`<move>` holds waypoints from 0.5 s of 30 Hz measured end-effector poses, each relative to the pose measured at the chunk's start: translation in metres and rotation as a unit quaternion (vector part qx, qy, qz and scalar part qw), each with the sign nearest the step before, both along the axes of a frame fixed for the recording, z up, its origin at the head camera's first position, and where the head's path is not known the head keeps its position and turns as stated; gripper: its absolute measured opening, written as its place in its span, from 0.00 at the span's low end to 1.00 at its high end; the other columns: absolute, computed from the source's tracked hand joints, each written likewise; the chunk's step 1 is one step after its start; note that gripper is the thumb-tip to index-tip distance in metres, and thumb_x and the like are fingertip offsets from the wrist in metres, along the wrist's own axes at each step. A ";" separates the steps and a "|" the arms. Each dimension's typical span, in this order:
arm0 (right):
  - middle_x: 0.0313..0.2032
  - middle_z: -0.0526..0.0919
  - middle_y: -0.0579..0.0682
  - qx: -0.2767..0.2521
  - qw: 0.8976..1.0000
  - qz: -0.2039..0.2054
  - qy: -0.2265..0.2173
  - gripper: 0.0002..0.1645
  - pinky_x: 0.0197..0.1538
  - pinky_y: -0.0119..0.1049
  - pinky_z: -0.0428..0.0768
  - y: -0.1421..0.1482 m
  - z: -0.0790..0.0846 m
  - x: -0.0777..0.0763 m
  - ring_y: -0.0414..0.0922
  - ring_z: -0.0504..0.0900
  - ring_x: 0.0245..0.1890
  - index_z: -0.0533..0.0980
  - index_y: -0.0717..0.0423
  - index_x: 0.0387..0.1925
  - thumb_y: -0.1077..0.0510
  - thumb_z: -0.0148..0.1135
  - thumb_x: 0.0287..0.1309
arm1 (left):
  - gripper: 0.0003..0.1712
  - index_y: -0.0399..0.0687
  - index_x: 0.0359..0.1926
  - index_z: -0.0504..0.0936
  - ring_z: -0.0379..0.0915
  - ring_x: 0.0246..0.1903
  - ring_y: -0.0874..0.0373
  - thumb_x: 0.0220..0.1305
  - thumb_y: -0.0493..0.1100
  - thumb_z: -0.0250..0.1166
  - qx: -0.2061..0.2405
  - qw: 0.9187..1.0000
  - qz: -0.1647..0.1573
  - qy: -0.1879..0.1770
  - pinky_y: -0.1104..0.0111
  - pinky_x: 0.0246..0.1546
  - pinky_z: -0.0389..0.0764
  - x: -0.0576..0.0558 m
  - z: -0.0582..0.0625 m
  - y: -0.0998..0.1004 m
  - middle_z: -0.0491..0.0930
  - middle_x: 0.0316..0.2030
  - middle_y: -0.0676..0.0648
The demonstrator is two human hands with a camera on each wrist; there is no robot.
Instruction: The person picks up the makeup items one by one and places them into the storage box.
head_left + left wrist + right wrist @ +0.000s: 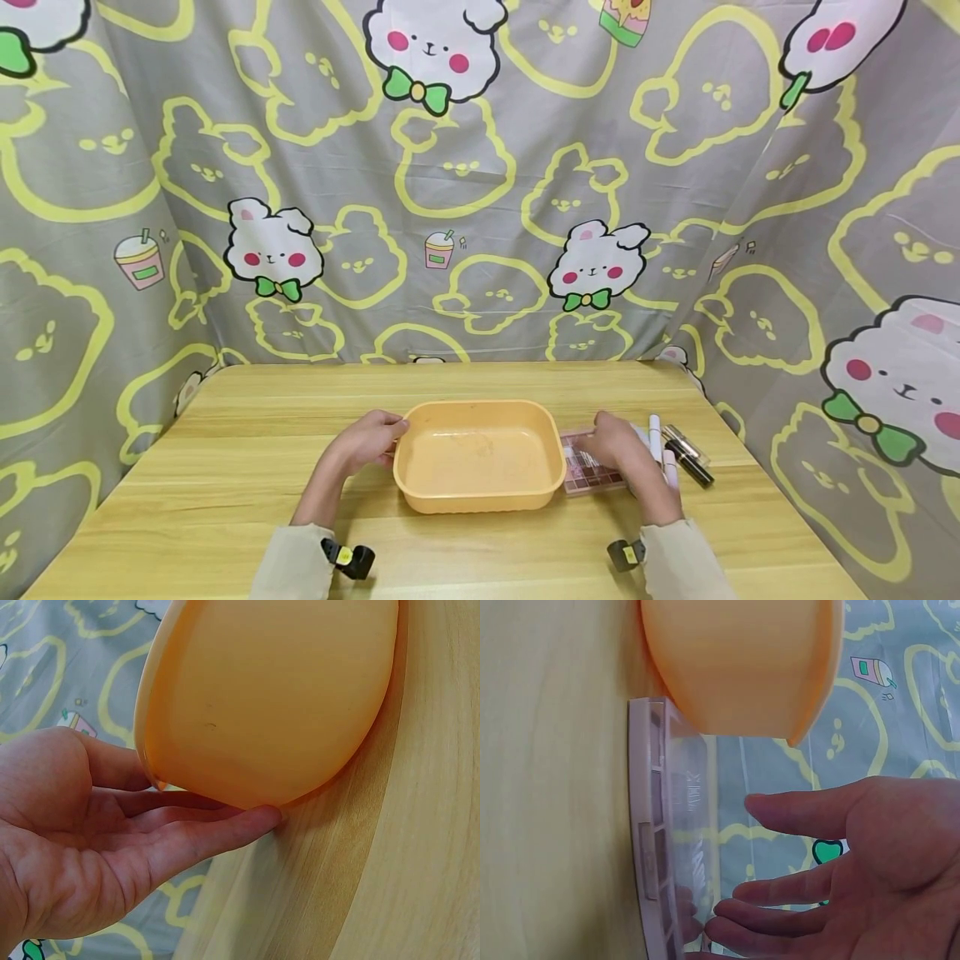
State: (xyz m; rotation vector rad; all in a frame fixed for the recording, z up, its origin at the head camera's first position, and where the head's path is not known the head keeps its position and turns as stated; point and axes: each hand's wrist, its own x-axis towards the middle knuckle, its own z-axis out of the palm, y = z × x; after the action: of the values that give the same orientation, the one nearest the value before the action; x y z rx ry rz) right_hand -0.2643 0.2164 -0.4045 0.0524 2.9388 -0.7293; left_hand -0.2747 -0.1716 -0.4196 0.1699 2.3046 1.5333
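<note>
A yellow-orange plastic basin (480, 504) stands on the table, its inside showing nothing but faint marks. My left hand (366, 442) grips its left end, thumb at the rim and fingers along the outer wall, as the left wrist view shows (112, 840). At the basin's right end lies a pink eyeshadow palette (581, 479) with a clear lid, seen edge-on in the right wrist view (651, 840). Over the palette hovers my right hand (617, 440), thumb and fingers spread apart with nothing between them; its fingertips come close to the lid.
Right of the palette, several slim cosmetic tubes lie together: a white one (655, 433), a pale pink one (670, 469) and a black one (690, 463). A patterned grey curtain (480, 183) hangs around the back and sides of the wooden table (480, 558).
</note>
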 end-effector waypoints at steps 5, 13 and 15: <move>0.50 0.80 0.75 0.016 1.000 0.000 -0.003 0.39 0.50 0.57 0.83 -0.001 -0.002 -0.002 0.65 0.82 0.48 0.70 0.81 0.55 0.52 0.71 0.54 | 0.25 0.24 0.64 0.72 0.83 0.48 0.46 0.81 0.42 0.46 -0.002 1.000 0.001 -0.001 0.57 0.42 0.87 0.000 0.000 -0.001 0.81 0.51 0.34; 0.49 0.80 0.74 0.018 1.000 -0.008 -0.008 0.42 0.49 0.57 0.83 -0.003 -0.005 -0.004 0.64 0.82 0.46 0.70 0.80 0.55 0.55 0.77 0.46 | 0.24 0.25 0.62 0.74 0.83 0.47 0.48 0.80 0.41 0.46 -0.002 1.000 0.011 -0.004 0.59 0.42 0.87 -0.001 -0.002 -0.001 0.82 0.49 0.36; 0.47 0.81 0.73 0.019 1.000 -0.009 -0.007 0.42 0.49 0.57 0.83 -0.003 -0.005 -0.004 0.63 0.82 0.45 0.70 0.80 0.54 0.55 0.77 0.46 | 0.24 0.26 0.62 0.75 0.83 0.46 0.49 0.80 0.41 0.46 -0.001 1.000 0.017 -0.005 0.59 0.41 0.87 -0.001 -0.002 -0.001 0.83 0.48 0.37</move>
State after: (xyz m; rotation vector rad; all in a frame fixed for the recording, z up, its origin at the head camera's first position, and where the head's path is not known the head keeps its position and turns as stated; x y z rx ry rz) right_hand -0.2683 0.2133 -0.4097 0.0877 2.9424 -0.6721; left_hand -0.2758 -0.1723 -0.4215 0.1234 2.3126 1.5441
